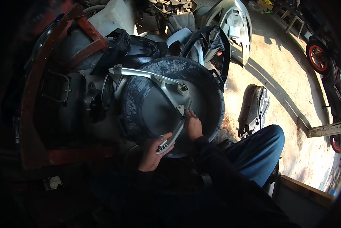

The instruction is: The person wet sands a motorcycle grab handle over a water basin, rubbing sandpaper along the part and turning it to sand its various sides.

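Observation:
A silver metal bracket with several arms (166, 91), perhaps a motorcycle rail, lies slanted over a large round black basin (132, 102) with scuffed walls. My left hand (152, 153) is closed around the bracket's near, slotted end, thumb on top. At the middle of the lower arm, my right hand (194, 126) presses close against the metal, its fingers bent together. Whatever those fingers hold, if anything, is hidden; a thin dark tip shows just above them. Greyish liquid appears to cover the basin's bottom.
Black plastic fairings (144, 47) and a silver body panel (241, 30) stand beyond the basin. A reddish frame (30, 114) borders the left side. A dark moulded part (256, 108) lies on the sunlit floor, and a red-rimmed wheel (318, 57) is at far right.

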A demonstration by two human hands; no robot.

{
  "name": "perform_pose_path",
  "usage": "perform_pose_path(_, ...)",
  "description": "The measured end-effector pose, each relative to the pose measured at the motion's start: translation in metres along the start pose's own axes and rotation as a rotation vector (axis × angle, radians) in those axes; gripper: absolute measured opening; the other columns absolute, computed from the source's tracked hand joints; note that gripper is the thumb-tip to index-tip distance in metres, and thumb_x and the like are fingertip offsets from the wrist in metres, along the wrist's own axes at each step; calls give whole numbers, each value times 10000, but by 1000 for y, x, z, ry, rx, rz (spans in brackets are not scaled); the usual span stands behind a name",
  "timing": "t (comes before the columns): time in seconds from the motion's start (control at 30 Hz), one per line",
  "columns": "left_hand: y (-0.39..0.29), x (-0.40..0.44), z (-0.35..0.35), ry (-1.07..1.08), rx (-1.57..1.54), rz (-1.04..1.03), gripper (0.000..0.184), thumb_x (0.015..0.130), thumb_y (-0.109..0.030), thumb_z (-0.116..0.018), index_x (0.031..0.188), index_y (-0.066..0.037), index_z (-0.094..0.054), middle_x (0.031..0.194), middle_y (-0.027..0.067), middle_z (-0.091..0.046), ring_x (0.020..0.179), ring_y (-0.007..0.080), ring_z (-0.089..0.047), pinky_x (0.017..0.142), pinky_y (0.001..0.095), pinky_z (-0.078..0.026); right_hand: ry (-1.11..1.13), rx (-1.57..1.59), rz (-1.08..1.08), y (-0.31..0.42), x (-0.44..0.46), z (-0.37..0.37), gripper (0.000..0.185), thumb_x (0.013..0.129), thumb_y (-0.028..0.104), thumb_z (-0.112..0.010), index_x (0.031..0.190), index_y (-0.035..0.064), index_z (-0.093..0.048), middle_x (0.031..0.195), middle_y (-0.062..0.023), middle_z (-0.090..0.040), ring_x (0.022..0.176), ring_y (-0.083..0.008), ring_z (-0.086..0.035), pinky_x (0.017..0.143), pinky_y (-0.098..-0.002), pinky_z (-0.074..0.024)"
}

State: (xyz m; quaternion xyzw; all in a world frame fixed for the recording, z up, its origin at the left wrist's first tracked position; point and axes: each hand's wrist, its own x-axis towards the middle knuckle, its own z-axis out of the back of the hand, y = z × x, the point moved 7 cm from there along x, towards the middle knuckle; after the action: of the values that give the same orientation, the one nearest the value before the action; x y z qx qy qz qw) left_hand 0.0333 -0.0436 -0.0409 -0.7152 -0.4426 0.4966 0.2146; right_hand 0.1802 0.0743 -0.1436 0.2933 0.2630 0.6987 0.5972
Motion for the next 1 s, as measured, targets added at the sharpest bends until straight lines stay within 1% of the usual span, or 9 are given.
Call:
perform_pose_path(0.2,4,6,17,-26,-68,-58,447,981,-309,-499,1135,90,-627,1311,259,-557,1118,325,-622,1037,425,-468,-89,-62,122,14,-24,4,372,833,-29,-515,1197,-34,-591,1264,-295,-581,1157,-422,-583,982,-460,-498)
perform_pose_path(0.3,1,5,19,-27,-104,-70,410,985,-309,-483,1025,72,-628,1307,265,-560,1117,342,-623,1027,440,-476,119,-77,44,5,3,-7,442,868,-18,-492,1307,-47,-533,1337,-272,-550,1235,-411,-544,1039,-443,-460)
perform_pose_path(0.4,-2,6,24,-31,-124,-74,385,988,-302,-474,965,55,-617,1320,274,-551,1115,361,-625,1032,455,-472,-47,-73,111,27,-37,1,467,799,-60,-517,1264,-35,-556,1291,-278,-575,1154,-418,-589,985,-452,-497)
perform_pose_path(0.6,-1,5,23,-57,-123,-60,374,988,-287,-470,984,57,-615,1304,277,-562,1127,386,-619,1040,466,-470,136,-65,35,-1,4,-20,479,805,-48,-529,1284,-39,-546,1313,-293,-558,1209,-413,-565,1003,-444,-489)
perform_pose_path(0.73,-2,7,23,-24,-134,-86,371,987,-283,-471,978,59,-614,1290,280,-570,1130,395,-616,1046,464,-467,-95,-128,191,27,-20,4,373,826,-23,-531,1197,-46,-564,1203,-286,-608,1061,-433,-619,905,-473,-526)
perform_pose_path(0.83,-1,5,24,-43,-93,-85,368,987,-284,-436,960,43,-601,1335,323,-524,1178,433,-585,1079,482,-437,334,-34,-140,6,20,-8,454,807,-48,-529,1261,-39,-545,1286,-311,-562,1163,-450,-574,973,-476,-501)
perform_pose_path(0.87,0,5,25,-44,-102,-81,363,986,-280,-435,954,42,-600,1332,324,-526,1180,436,-583,1081,485,-434,329,-29,-142,4,9,-14,454,807,-48,-529,1261,-39,-545,1286,-312,-562,1163,-450,-574,973,-476,-501)
perform_pose_path(0.93,-4,7,26,-38,-115,-90,358,985,-276,-435,949,41,-598,1329,324,-527,1183,438,-580,1082,487,-432,-80,-109,166,24,-23,-1,261,875,-13,-482,1118,-43,-572,1101,-269,-637,1003,-434,-641,835,-498,-536)
perform_pose_path(1.0,0,7,25,-43,-105,-74,355,984,-270,-429,947,40,-598,1328,320,-530,1182,441,-580,1083,488,-432,-148,-102,217,25,-23,5,214,877,3,-488,1070,-38,-572,1073,-261,-644,934,-438,-650,796,-511,-539)
